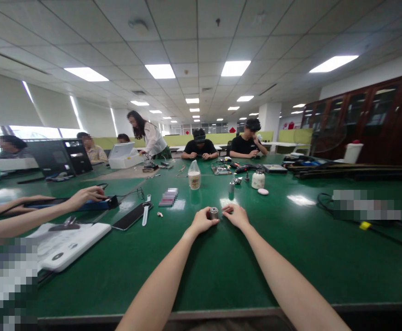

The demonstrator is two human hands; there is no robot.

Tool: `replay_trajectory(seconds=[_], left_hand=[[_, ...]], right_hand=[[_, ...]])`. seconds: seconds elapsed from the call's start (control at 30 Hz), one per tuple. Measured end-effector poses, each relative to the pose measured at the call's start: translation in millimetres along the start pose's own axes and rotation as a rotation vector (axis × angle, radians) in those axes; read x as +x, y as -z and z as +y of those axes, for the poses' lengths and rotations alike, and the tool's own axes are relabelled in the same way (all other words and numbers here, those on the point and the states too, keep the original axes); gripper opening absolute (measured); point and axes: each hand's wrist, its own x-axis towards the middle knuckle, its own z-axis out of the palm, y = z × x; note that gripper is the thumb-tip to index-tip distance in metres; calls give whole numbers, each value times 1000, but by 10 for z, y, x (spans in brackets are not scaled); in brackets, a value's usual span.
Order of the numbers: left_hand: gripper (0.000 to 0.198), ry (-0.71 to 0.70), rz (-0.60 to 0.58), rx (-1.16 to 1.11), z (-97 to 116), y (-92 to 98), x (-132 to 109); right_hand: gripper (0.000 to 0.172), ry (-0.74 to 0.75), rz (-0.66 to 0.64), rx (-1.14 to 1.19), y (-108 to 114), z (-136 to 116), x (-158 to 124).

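Observation:
A small silver metal cylinder (214, 213) stands upright on the green table (221, 276). My left hand (203, 220) curls around its left side, with fingers and thumb on it. To the right of the cylinder, my right hand (235, 215) has its fingers apart and holds nothing; a small gap separates it from the metal. Beyond both hands, another silver cylinder (231, 190) stands on the table, with a white patterned jar (258, 179) and a pink lid (263, 191) to its right.
Left lie a watch (146, 210), a black phone (133, 216), an earbud (160, 214) and a white clipboard (80, 243). Another person's hand (88, 196) is on a blue device (97, 204). A bagged cup (194, 178) stands ahead; cables (328, 204) lie right.

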Motion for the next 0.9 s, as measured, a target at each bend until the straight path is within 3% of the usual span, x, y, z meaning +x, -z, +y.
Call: replay_trajectory(seconds=[0.3,0.47,0.63,0.9], left_hand=[[41,-3,-6,-16,28,11,-13],[39,2,-5,-8,52,20,-25],[40,-4,3,-15,31,15,-20],[48,-9,-7,-62,-11,-8,2]], right_hand=[[14,-19,-37,4,-38,74,9],[11,-32,13,69,-26,58,15],[13,10,79,189,-47,-149,72],[10,175,-32,274,-151,-514,6]])
